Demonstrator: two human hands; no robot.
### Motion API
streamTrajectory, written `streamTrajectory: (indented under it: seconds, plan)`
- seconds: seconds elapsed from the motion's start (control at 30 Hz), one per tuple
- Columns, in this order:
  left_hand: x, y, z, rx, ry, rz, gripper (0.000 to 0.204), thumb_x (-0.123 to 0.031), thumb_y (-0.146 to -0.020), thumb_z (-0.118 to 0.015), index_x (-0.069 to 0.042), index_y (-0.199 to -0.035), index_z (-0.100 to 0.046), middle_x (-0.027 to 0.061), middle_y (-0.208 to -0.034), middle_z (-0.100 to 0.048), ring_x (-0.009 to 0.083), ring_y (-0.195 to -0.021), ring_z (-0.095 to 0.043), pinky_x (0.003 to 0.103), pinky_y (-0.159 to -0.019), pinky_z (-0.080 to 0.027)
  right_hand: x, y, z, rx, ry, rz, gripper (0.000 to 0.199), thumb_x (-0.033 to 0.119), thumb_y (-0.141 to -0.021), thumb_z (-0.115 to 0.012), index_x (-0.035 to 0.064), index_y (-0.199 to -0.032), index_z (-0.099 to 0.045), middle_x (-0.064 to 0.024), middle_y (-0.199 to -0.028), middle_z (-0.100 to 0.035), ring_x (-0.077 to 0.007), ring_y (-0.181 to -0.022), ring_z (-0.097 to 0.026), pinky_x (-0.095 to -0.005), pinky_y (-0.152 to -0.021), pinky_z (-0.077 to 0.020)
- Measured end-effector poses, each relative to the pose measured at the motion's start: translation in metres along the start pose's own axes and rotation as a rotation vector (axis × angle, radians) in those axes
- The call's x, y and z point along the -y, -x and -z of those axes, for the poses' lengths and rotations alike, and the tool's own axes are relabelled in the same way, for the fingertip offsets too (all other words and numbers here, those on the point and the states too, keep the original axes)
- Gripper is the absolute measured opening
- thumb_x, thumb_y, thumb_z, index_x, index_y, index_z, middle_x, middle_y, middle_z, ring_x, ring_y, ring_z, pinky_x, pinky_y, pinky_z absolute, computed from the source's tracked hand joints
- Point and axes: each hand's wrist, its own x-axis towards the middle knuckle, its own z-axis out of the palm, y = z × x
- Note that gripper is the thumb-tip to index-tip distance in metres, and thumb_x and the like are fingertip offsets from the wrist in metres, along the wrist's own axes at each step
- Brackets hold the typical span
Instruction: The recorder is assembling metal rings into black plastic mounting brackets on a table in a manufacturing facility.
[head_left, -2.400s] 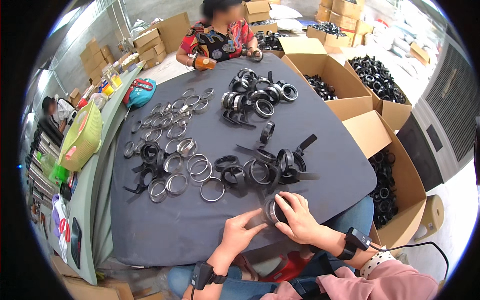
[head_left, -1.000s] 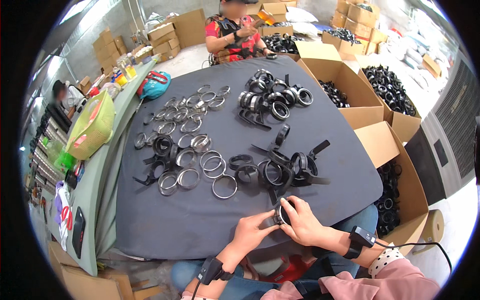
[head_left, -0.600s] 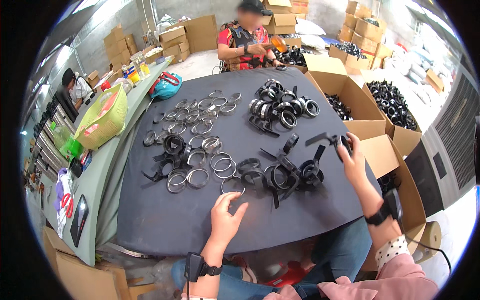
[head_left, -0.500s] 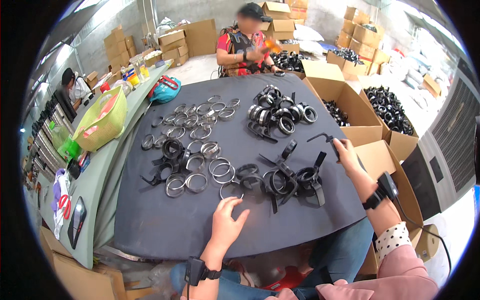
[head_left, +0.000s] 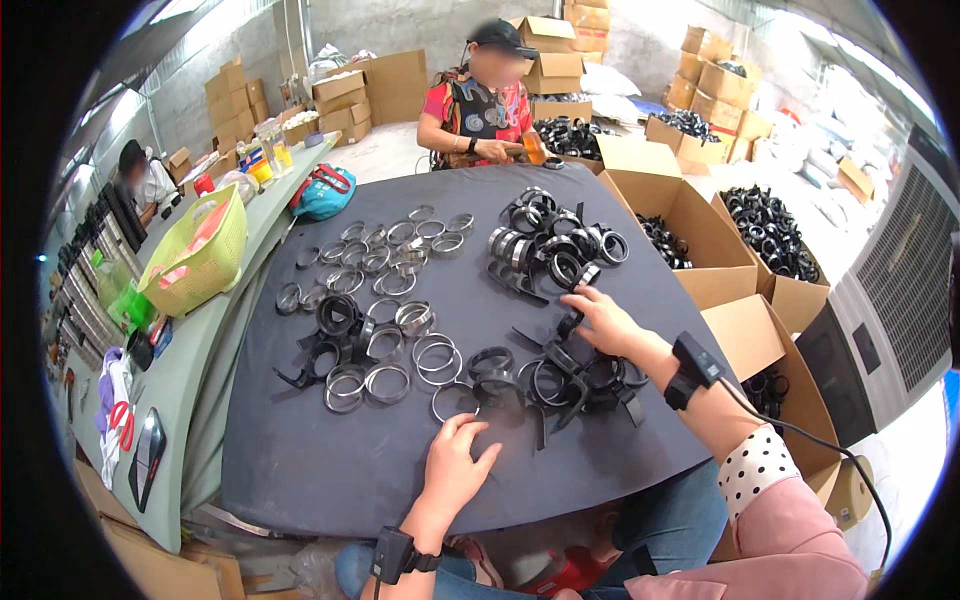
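My left hand (head_left: 458, 460) rests near the table's front edge, its fingers apart and their tips at a thin silver metal ring (head_left: 455, 403). My right hand (head_left: 608, 322) reaches over the near right pile of black rings with straps (head_left: 560, 385), fingers stretched and holding nothing that I can see. Its fingertips are beside an upright black ring (head_left: 569, 322); whether they touch it I cannot tell. Just beyond lies the far right pile of black ring pieces (head_left: 540, 235). Many loose silver rings (head_left: 385, 285) spread over the left half, with a small heap of black rings (head_left: 338, 315) among them.
Cartons of black rings (head_left: 690, 255) stand along the table's right side, beside a large grey cooler (head_left: 890, 290). On the left, a green side table (head_left: 215, 400) holds a yellow basket (head_left: 200, 250), red scissors (head_left: 121, 425) and a phone-like black slab (head_left: 148, 460). A co-worker (head_left: 485, 110) sits across the table.
My right hand has moved left from the table's right side and no longer holds the black strapped piece. My left hand stays by the silver ring. The co-worker's hands have lowered.
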Motion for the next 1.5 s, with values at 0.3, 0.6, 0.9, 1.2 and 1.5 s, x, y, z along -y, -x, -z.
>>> streamTrajectory:
  seconds: [0.3,0.6,0.9,1.2,1.5]
  plan:
    - [0.006,0.004,-0.004,-0.134,0.018,-0.102,0.049,-0.017,-0.073,-0.08,-0.003,-0.116,-0.06,0.0164,-0.123,-0.056,0.0329,-0.111,-0.059,0.041,-0.093,-0.049,0.062,0.009,0.067,-0.319,-0.093,-0.048,0.022,0.018,-0.081,-0.073,0.0047,-0.097,-0.066,-0.0121,-0.08,-0.067,-0.0283,-0.076,-0.066,-0.0386,-0.069,-0.0506]
    - [-0.039,0.006,0.009,-0.317,0.177,-0.429,0.095,-0.032,-0.061,-0.091,-0.003,-0.137,-0.043,0.0173,-0.133,-0.049,0.0314,-0.118,-0.052,0.039,-0.095,-0.046,0.147,0.073,0.066,0.39,-1.046,-0.367,0.03,0.024,-0.093,-0.065,0.0007,-0.112,-0.065,-0.0002,-0.072,-0.06,-0.0088,-0.058,-0.059,-0.0223,-0.051,-0.0459]
    - [-0.021,0.021,0.024,-0.121,0.355,-0.127,0.059,-0.018,-0.064,-0.09,-0.002,-0.111,-0.06,0.0102,-0.103,-0.065,0.018,-0.085,-0.065,0.029,-0.078,-0.053,0.158,0.065,0.015,0.496,-1.425,-0.446,0.032,0.027,-0.099,-0.056,-0.0001,-0.114,-0.065,-0.0035,-0.077,-0.065,-0.0084,-0.065,-0.061,-0.021,-0.052,-0.0452]
    - [0.013,0.024,0.079,-0.682,0.665,0.077,0.046,-0.012,-0.072,-0.087,-0.002,-0.105,-0.056,0.0012,-0.093,-0.061,0.0043,-0.075,-0.053,0.019,-0.065,-0.047,0.193,0.052,-0.044,-0.066,0.058,0.514,0.016,0.013,-0.076,-0.067,0.0056,-0.09,-0.066,-0.0099,-0.102,-0.061,-0.0303,-0.111,-0.054,-0.0463,-0.093,-0.0411]
    - [0.015,0.022,0.074,-0.682,0.656,0.049,0.045,-0.015,-0.075,-0.086,-0.002,-0.103,-0.054,0.0002,-0.091,-0.059,0.0038,-0.076,-0.054,0.018,-0.067,-0.047,0.188,0.068,-0.053,-0.057,0.219,0.613,0.012,0.016,-0.074,-0.063,0.0083,-0.084,-0.061,-0.0105,-0.105,-0.055,-0.0323,-0.12,-0.047,-0.0528,-0.101,-0.0333]
